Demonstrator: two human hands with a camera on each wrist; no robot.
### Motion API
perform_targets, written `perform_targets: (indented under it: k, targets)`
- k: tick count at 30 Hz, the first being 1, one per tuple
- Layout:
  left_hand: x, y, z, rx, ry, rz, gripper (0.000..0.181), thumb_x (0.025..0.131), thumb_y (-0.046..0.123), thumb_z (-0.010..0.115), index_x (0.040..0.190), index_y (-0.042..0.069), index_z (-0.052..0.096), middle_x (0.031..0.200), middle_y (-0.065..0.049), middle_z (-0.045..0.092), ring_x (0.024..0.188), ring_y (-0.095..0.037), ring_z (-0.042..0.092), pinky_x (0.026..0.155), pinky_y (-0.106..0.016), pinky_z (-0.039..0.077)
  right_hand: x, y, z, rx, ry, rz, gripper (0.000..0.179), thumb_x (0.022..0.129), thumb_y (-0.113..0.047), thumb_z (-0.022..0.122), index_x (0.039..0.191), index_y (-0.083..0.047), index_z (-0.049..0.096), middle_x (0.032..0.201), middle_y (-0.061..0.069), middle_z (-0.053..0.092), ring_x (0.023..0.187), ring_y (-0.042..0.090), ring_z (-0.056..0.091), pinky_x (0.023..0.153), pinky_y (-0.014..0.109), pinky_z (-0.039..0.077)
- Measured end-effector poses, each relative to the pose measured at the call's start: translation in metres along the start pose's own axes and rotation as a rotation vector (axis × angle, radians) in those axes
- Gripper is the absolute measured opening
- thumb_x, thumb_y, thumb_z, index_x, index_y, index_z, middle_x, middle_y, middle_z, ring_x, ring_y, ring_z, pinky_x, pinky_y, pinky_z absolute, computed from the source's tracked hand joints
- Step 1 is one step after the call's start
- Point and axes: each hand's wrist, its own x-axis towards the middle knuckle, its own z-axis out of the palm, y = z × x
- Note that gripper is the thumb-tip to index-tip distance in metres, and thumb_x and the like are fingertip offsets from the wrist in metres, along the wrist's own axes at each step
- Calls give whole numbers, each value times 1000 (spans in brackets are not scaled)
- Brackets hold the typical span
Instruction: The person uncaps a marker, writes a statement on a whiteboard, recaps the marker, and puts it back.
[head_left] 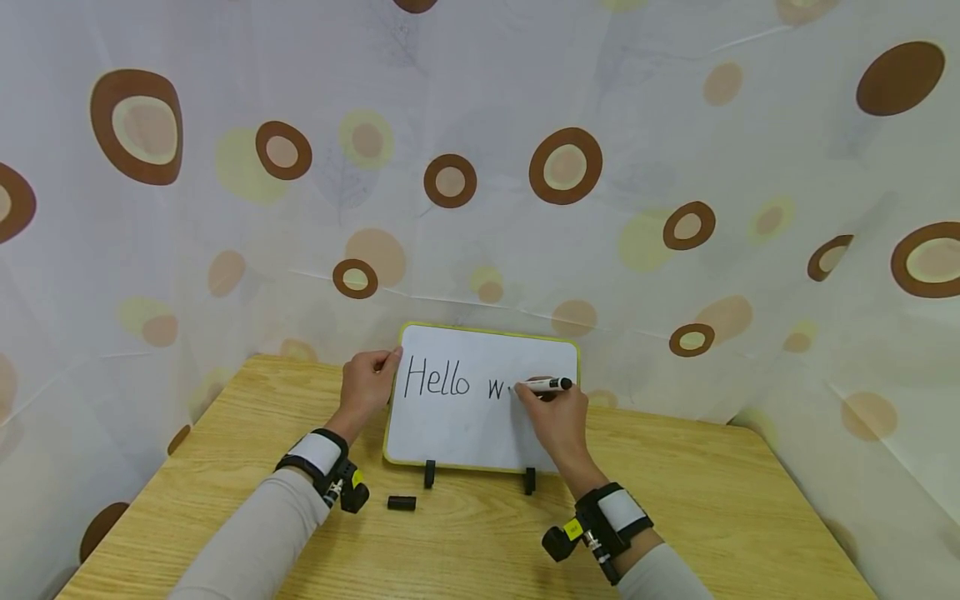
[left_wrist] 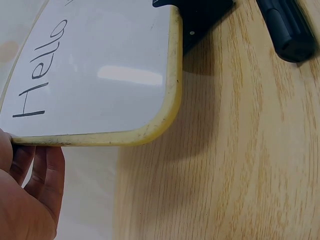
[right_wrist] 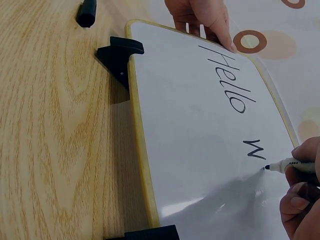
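A small whiteboard [head_left: 457, 433] with a yellow rim leans back on two black stand feet, with "Hello w" written on it in black. At its left edge my left hand [head_left: 367, 383] grips the rim, thumb at the front and fingers behind, as the left wrist view shows. My right hand [head_left: 561, 421] pinches a white marker [right_wrist: 292, 165] with a black end. In the right wrist view the marker's black tip is at the board's surface, just past the "w"; whether it touches is hard to tell. A black marker cap [head_left: 401, 503] lies on the table before the board.
The wooden table [head_left: 465, 550] extends on both sides of the board. Behind it hangs a pale curtain [head_left: 495, 242] with brown and yellow circles. The black stand feet [head_left: 430, 474] jut forward from the board's lower edge.
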Motion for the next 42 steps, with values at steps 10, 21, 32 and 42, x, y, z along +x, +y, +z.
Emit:
perform_targets:
  k: [10,21,32,42]
  targets:
    - [-1,-1,0,-12,-6,4,38,107,34,55,103,4,78,90,-11,73,77,-23,59,62,-29,45,0,2,-1,3,0,-4,12,89,-17,80,94,-7,75,86,10,71,70,19,62,62,29,50]
    - [-1,0,-1,-7,-2,8,38,107,34,56,104,4,78,91,-11,74,77,-23,61,63,-30,46,-1,2,-1,8,21,-5,14,89,-16,80,94,-5,74,85,10,71,69,19,61,60,29,49]
    - [0,0,0,5,10,9,38,107,34,56,105,3,78,91,-12,74,77,-22,62,60,-28,45,-1,2,-1,7,26,-17,14,89,-17,80,95,-6,76,87,11,72,71,19,64,61,29,50]
    - [-1,1,-1,1,2,-2,38,107,34,55,109,3,78,94,-12,75,80,-23,63,62,-27,46,0,2,1,-12,30,-32,12,89,-16,80,94,-6,76,86,10,73,73,21,66,62,28,51]
